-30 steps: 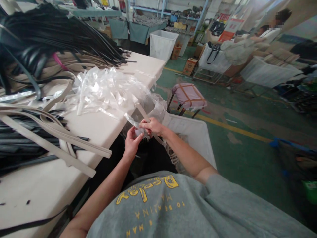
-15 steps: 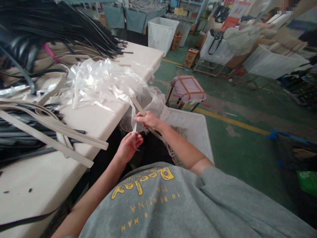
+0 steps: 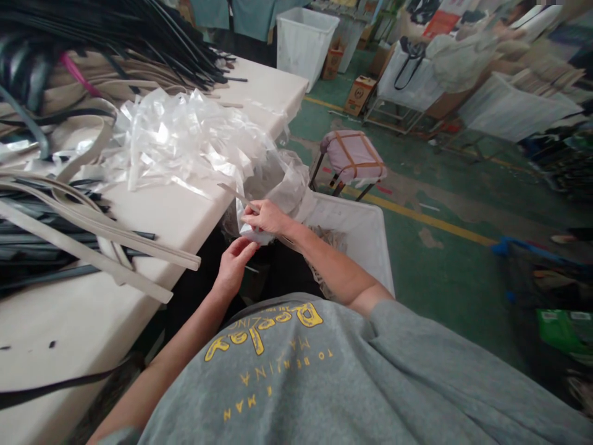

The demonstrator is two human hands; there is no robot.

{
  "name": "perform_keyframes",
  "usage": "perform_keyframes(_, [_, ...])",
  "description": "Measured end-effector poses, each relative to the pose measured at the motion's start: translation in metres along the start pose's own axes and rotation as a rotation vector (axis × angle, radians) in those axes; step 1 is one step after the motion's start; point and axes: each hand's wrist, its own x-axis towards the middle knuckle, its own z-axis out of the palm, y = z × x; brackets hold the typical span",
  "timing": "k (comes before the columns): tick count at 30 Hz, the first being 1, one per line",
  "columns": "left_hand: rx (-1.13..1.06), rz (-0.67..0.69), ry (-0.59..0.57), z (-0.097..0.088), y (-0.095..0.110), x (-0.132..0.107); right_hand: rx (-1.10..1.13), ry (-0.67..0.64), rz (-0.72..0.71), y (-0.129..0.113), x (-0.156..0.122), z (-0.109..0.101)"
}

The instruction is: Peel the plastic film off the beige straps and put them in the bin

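My right hand (image 3: 266, 217) is closed on a thin beige strap (image 3: 234, 192) that sticks out to the upper left, with a clear plastic strip (image 3: 250, 232) hanging under the fingers. My left hand (image 3: 235, 261) sits just below it, fingers curled up against the lower end of that plastic strip. Both hands hover off the right edge of a white table (image 3: 180, 219). A heap of crumpled clear plastic wrappers (image 3: 180, 139) lies on the table just left of my hands.
Beige straps (image 3: 92, 238) and black straps (image 3: 106, 28) are piled on the table's left. A white bin (image 3: 359, 238) stands under my right forearm. Beyond it are a pink stool (image 3: 353, 159), another white bin (image 3: 306, 34), cartons and people at far tables.
My right hand has turned the strap so it points up and left. The left hand rose back toward the right hand along the plastic strip. The view tilted downward.
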Motion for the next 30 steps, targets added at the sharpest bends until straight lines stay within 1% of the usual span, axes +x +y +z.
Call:
perform_keyframes(5, [-0.015, -0.124, -0.106, 0.001, -0.008, -0.003, -0.014, 0.006, 0.026, 0.000, 0.002, 0.004])
perform_keyframes(9, [-0.026, -0.236, -0.198, 0.000, -0.002, -0.007, -0.047, 0.014, 0.025, 0.004, 0.006, 0.005])
perform_keyframes(11, [-0.069, -0.294, -0.217, 0.000, 0.002, -0.008, -0.049, 0.036, 0.027, 0.007, 0.007, 0.003])
perform_keyframes(13, [-0.132, -0.337, -0.198, 0.001, 0.006, -0.007, -0.013, 0.064, 0.035, 0.012, 0.002, -0.002])
perform_keyframes(15, [-0.208, -0.373, -0.142, 0.003, 0.008, -0.005, 0.062, 0.075, 0.066, 0.017, -0.011, -0.010])
perform_keyframes(16, [-0.253, -0.390, -0.105, 0.004, 0.008, -0.004, 0.103, 0.054, 0.096, 0.020, -0.022, -0.015])
perform_keyframes(19, [-0.394, -0.437, 0.021, 0.009, 0.009, 0.002, 0.182, -0.075, 0.218, 0.032, -0.063, -0.023])
perform_keyframes(21, [-0.482, -0.460, 0.088, 0.014, 0.010, 0.004, 0.200, -0.184, 0.300, 0.040, -0.093, -0.020])
perform_keyframes(24, [-0.570, -0.497, 0.110, 0.023, 0.014, 0.005, 0.188, -0.298, 0.401, 0.050, -0.126, -0.008])
perform_keyframes(27, [-0.609, -0.512, 0.110, 0.030, 0.017, 0.003, 0.155, -0.322, 0.460, 0.057, -0.139, 0.005])
perform_keyframes(30, [-0.624, -0.503, 0.109, 0.033, 0.019, 0.001, 0.142, -0.298, 0.502, 0.059, -0.138, 0.010])
